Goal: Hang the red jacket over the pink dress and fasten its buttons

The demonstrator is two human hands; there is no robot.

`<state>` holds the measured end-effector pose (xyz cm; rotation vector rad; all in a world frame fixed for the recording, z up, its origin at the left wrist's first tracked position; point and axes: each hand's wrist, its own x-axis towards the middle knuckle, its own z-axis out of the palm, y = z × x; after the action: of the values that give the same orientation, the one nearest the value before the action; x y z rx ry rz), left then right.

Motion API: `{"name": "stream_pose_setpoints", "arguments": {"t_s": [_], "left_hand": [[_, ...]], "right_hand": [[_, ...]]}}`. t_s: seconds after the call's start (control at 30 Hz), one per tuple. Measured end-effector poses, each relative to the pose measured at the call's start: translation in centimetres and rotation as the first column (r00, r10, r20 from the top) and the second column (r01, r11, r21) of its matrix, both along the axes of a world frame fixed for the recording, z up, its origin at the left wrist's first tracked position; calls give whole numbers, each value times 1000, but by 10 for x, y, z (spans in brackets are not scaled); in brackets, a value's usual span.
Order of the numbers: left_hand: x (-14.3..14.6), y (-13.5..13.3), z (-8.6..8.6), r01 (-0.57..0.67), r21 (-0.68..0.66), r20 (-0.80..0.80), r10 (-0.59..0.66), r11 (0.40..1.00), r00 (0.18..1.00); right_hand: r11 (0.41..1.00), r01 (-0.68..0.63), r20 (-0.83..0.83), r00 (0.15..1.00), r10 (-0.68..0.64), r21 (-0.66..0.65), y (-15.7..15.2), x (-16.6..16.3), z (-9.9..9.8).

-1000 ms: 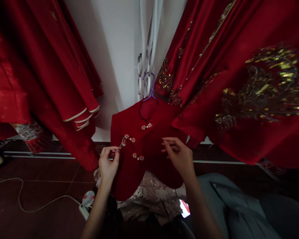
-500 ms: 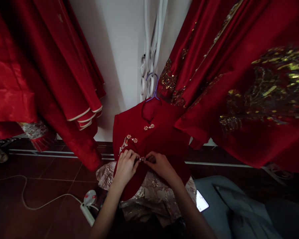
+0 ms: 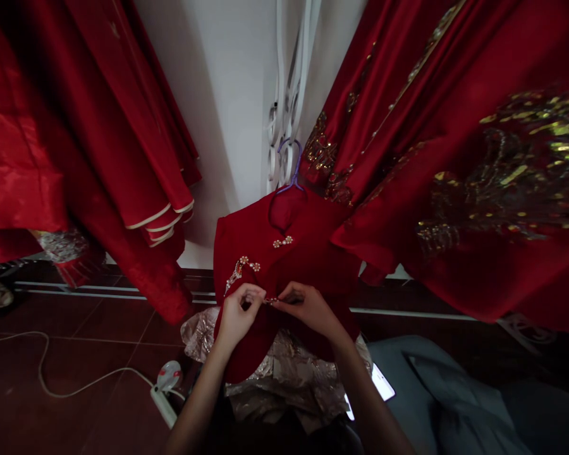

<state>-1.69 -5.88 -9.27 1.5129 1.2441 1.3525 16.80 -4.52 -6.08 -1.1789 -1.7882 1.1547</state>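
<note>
A small dark red garment (image 3: 260,240) hangs on a purple hanger (image 3: 288,170) from a white scrolled rack (image 3: 289,95). Pearl clasps run down its front: one near the collar (image 3: 283,241), one at the left (image 3: 241,268), and a lowest clasp (image 3: 270,301) between my hands. My left hand (image 3: 237,314) is closed in a pinch on the cloth at that lowest clasp. My right hand (image 3: 308,309) pinches the same clasp from the other side. Below the red garment spreads a beige sequined skirt (image 3: 289,379).
Red gowns hang at the left (image 3: 76,126) and gold-embroidered red gowns at the right (image 3: 478,177). A white cable (image 3: 52,392) and a power strip (image 3: 164,404) lie on the dark tiled floor. A lit phone (image 3: 384,385) rests by grey cloth (image 3: 446,392) at the lower right.
Both hands came together from the garment's sides onto the lowest pearl clasp. Between half a second ago and now they have only shifted slightly there.
</note>
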Motion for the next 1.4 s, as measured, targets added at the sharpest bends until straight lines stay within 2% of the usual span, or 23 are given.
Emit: {"name": "stream_pose_setpoints", "arguments": {"t_s": [0.1, 0.17, 0.27, 0.33, 0.43, 0.6, 0.7, 0.77, 0.83, 0.93, 1.0, 1.07, 1.17, 1.3, 1.4], "left_hand": [[2, 17, 1, 48, -238, 302, 27, 970, 953], [4, 28, 3, 94, -327, 431, 60, 940, 901], [10, 41, 5, 90, -303, 603, 118, 949, 789], [13, 45, 7, 100, -266, 684, 114, 959, 721], [13, 49, 7, 123, -270, 702, 108, 955, 704], [13, 53, 3, 28, -327, 654, 205, 945, 728], [17, 55, 7, 41, -330, 626, 186, 943, 758], [21, 58, 14, 76, -300, 565, 113, 951, 817], [24, 66, 25, 49, -183, 438, 37, 982, 898], [30, 81, 41, 19, 66, 173, -30, 998, 984], [33, 89, 50, 57, 154, -49, -50, 986, 998], [35, 91, 57, 58, 228, -295, 12, 972, 955], [36, 88, 67, 34, 372, -558, 194, 928, 807], [35, 90, 77, 94, 450, -711, 292, 888, 640], [33, 96, 81, 178, 470, -729, 266, 864, 631]], "right_hand": [[994, -63, -73, 996, 56, -90, -3, 8, 12], [983, -95, -125, 989, 76, -159, -5, 12, 19], [970, -121, -166, 982, 86, -211, -6, 16, 23], [970, -120, -164, 983, 86, -212, -6, 17, 22], [967, -124, -165, 982, 88, -223, -6, 15, 21], [969, -131, -147, 984, 102, -207, -7, 12, 18], [969, -148, -132, 984, 123, -197, -6, 12, 18], [960, -185, -132, 978, 159, -212, -6, 15, 19], [942, -238, -140, 968, 209, -239, -6, 20, 19], [911, -312, -152, 948, 280, -270, -8, 26, 20], [902, -333, -155, 941, 300, -276, -9, 29, 20], [903, -328, -160, 942, 293, -276, -9, 30, 20], [901, -328, -158, 943, 293, -286, -9, 29, 20], [904, -317, -149, 947, 285, -286, -11, 28, 23], [904, -310, -142, 950, 280, -295, -12, 29, 25]]}}
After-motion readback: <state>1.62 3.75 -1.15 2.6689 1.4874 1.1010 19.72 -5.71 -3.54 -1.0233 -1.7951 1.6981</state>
